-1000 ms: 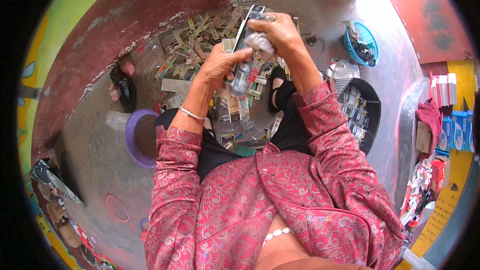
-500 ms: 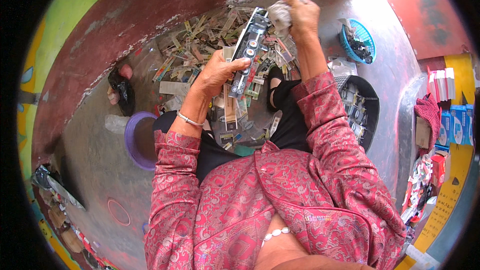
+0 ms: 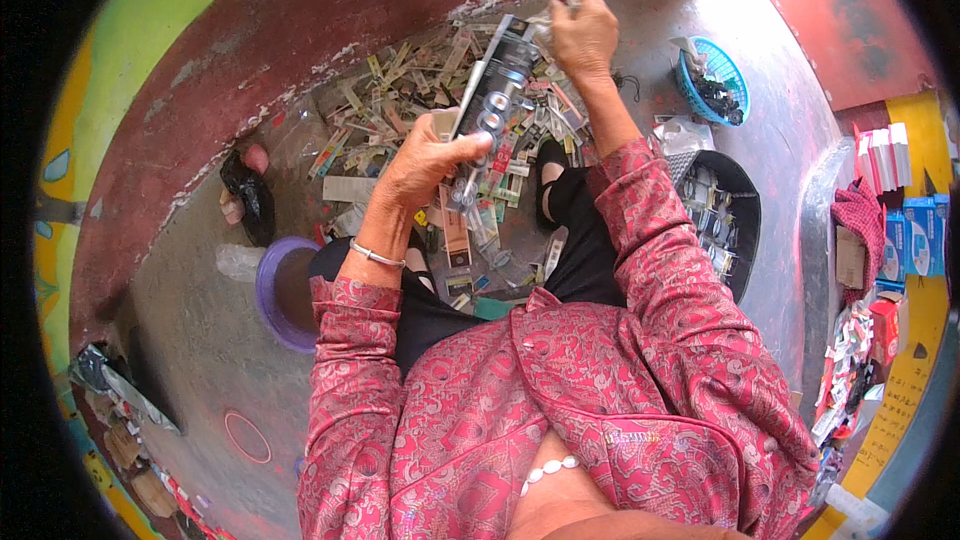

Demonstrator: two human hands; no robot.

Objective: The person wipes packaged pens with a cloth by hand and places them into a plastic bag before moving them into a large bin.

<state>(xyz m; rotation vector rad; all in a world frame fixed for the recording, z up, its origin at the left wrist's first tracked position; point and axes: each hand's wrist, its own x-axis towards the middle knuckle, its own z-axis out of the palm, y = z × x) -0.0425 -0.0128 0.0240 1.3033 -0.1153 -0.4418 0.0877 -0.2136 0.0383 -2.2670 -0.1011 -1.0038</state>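
My left hand [image 3: 425, 158] is closed round a long, narrow black box-like strip [image 3: 512, 65] with printed circles on its face, the thumb lying across the front. The strip is tilted, its top leaning away and to the right. Beside that top end, my right hand [image 3: 586, 35] is closed on a crumpled whitish cloth [image 3: 543, 28], pressed against or very near the strip's edge. Most of the cloth is hidden by the fingers. Below both hands, a wide heap of narrow card strips [image 3: 400, 75] covers the floor between my feet and the wall.
A blue plastic basket [image 3: 742, 70] with dark scraps stands at the right. Nearer, a black tub [image 3: 748, 215] holds several packaged pieces. On my left are a purple basin [image 3: 268, 295] and a black plastic bag [image 3: 255, 210]. Boxes [image 3: 922, 240] line the far right.
My right hand has moved slightly left, with the cloth now closer to the strip's top end. Less of the cloth shows. The strip is turned a little in my left hand.
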